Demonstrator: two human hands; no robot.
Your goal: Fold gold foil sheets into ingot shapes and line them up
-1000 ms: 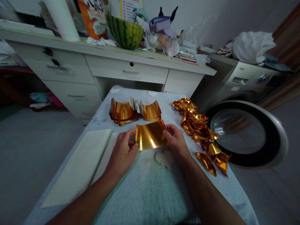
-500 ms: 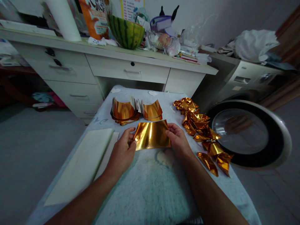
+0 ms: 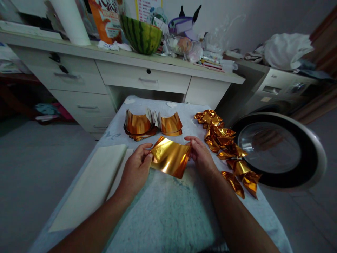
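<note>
Head view: one gold foil sheet (image 3: 170,158), held tilted at the centre of the frame, over the cloth-covered desk (image 3: 160,218). Its left edge is pinched in the grip of the left hand (image 3: 137,168); its right edge is met by the right hand (image 3: 202,156), whose grip, firm or loose, cannot be told. Curved foil stacks (image 3: 171,126) are placed above centre; folded foil pieces (image 3: 219,136) are ranged at right; white paper (image 3: 89,186) is laid at lower left.

Gold sheet (image 3: 171,156): left edge partly under left hand (image 3: 137,167).
Right hand (image 3: 202,158): some fingertips hidden; grip unclear.
Forearms (image 3: 95,221): cut off by bottom edge.
Orange bag (image 3: 106,23): top cut off.
White roll (image 3: 71,24): likewise.
Wall poster (image 3: 144,10): print illegible.
</note>
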